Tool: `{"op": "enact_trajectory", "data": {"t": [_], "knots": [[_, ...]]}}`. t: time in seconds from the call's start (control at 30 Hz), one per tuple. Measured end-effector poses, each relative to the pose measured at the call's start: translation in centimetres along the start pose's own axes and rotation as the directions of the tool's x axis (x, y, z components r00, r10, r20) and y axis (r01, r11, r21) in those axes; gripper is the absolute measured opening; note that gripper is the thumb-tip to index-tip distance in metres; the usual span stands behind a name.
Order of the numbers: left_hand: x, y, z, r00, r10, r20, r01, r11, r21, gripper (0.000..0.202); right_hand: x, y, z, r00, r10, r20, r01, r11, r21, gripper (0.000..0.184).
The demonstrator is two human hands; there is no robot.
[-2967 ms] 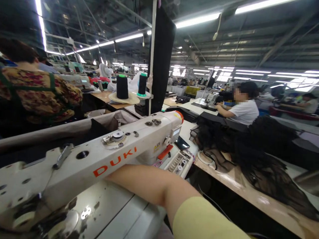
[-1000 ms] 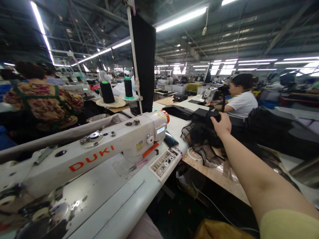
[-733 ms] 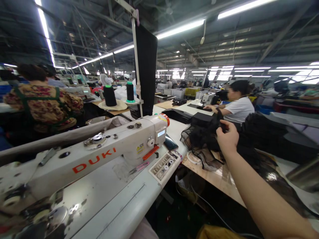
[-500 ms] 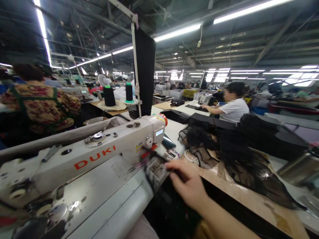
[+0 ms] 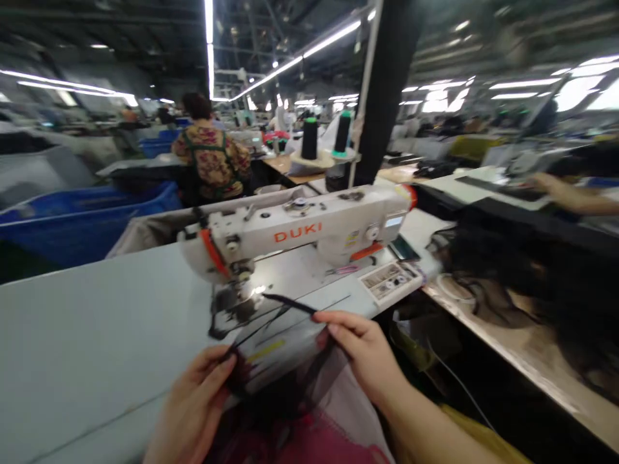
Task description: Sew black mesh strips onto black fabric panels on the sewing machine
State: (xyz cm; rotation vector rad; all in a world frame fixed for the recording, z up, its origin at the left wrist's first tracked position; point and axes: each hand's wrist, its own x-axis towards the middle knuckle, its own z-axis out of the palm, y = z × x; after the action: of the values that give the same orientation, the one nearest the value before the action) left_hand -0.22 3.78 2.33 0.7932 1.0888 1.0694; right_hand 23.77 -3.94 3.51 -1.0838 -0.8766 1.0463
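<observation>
Both my hands hold a piece of sheer black mesh fabric (image 5: 283, 374) in front of the white DUKI sewing machine (image 5: 309, 229). My left hand (image 5: 196, 403) pinches its left edge near the table's front. My right hand (image 5: 365, 354) pinches its right edge, and a thin black strip runs from it towards the needle area (image 5: 236, 290). The fabric drapes over the table edge towards my lap.
A pile of black mesh (image 5: 546, 277) lies on the wooden table at right. A bobbin tray (image 5: 389, 278) sits beside the machine. Thread cones (image 5: 309, 138) stand behind it. A person in a floral top (image 5: 210, 158) sits ahead; blue bins (image 5: 91, 216) stand left.
My right hand reached to the black mesh pile, took a piece and brought it back. The view swung left to the needle. My left hand came into view and now holds the piece too.
</observation>
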Motion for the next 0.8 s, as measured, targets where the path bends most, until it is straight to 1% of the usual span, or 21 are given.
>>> {"op": "enact_trajectory", "data": {"t": [0.03,0.07,0.1,0.13,0.17,0.2,0.23,0.27,0.3,0.33,0.37,0.4,0.43,0.5,0.57,0.63,0.7,0.8], "knots": [[-0.4,0.0,-0.2,0.994,-0.071,0.081,0.076,0.995,-0.059,0.036,0.2,0.4,-0.1,0.998,0.059,-0.024,-0.058,0.997,0.043,0.027],[-0.8,0.0,-0.3,0.986,-0.107,0.125,0.123,0.983,-0.133,0.034,0.5,0.8,-0.1,0.993,0.113,-0.041,-0.11,0.991,0.073,0.029],[-1.2,0.0,-0.2,0.981,-0.12,0.151,0.148,0.97,-0.195,0.031,0.7,1.3,-0.1,0.987,0.147,-0.065,-0.141,0.986,0.088,0.031],[-1.5,-0.1,-0.1,0.977,-0.106,0.184,0.149,0.96,-0.237,0.03,0.9,1.8,-0.1,0.981,0.171,-0.092,-0.162,0.982,0.096,0.032],[-1.8,-0.1,0.0,0.975,-0.06,0.215,0.117,0.958,-0.263,0.034,1.0,2.2,0.1,0.975,0.19,-0.112,-0.18,0.979,0.096,0.033],[-2.1,-0.2,0.2,0.969,-0.005,0.245,0.072,0.962,-0.263,0.042,1.0,2.4,0.2,0.971,0.202,-0.13,-0.191,0.977,0.089,0.034],[-2.4,-0.3,0.2,0.962,0.05,0.267,0.014,0.972,-0.233,0.053,0.9,2.6,0.4,0.968,0.21,-0.14,-0.2,0.976,0.082,0.034],[-2.6,-0.5,0.2,0.958,0.1,0.268,-0.053,0.983,-0.177,0.065,0.8,2.7,0.5,0.967,0.214,-0.141,-0.206,0.976,0.074,0.035],[-2.7,-0.7,0.1,0.96,0.138,0.244,-0.116,0.988,-0.102,0.074,0.6,2.7,0.7,0.967,0.214,-0.136,-0.206,0.976,0.069,0.036],[-2.7,-0.9,-0.1,0.965,0.165,0.202,-0.164,0.986,-0.024,0.079,0.5,2.7,0.9,0.969,0.21,-0.128,-0.203,0.977,0.068,0.036],[-2.6,-1.1,-0.4,0.971,0.187,0.149,-0.194,0.98,0.032,0.076,0.4,2.7,1.0,0.972,0.204,-0.119,-0.197,0.978,0.071,0.036],[-2.4,-1.2,-0.8,0.975,0.205,0.092,-0.21,0.976,0.053,0.066,0.4,2.8,1.2,0.974,0.199,-0.111,-0.192,0.979,0.074,0.036],[-2.2,-1.3,-1.1,0.977,0.209,0.044,-0.211,0.977,0.035,0.054,0.3,2.8,1.3,0.975,0.195,-0.106,-0.188,0.979,0.074,0.035],[-1.8,-1.1,-1.9,0.982,0.19,-0.011,-0.19,0.978,-0.085,0.037,0.4,3.1,1.3,0.977,0.186,-0.105,-0.18,0.981,0.066,0.032],[-1.6,-0.8,-2.4,0.988,0.153,-0.027,-0.155,0.965,-0.212,0.031,0.5,3.3,1.2,0.979,0.175,-0.107,-0.171,0.984,0.049,0.031],[-1.6,-0.5,-2.8,0.994,0.113,-0.009,-0.111,0.954,-0.279,0.03,0.7,3.3,1.0,0.983,0.163,-0.086,-0.161,0.986,0.029,0.028],[-1.7,-0.3,-3.0,0.996,0.088,-0.001,-0.084,0.954,-0.289,0.03,1.1,2.8,1.0,0.986,0.165,-0.011,-0.165,0.986,0.012,0.028],[-2.1,-0.3,-2.9,0.997,0.074,-0.014,-0.075,0.965,-0.25,0.03,1.9,1.4,1.5,0.969,0.198,0.15,-0.193,0.98,-0.044,0.037]]}}
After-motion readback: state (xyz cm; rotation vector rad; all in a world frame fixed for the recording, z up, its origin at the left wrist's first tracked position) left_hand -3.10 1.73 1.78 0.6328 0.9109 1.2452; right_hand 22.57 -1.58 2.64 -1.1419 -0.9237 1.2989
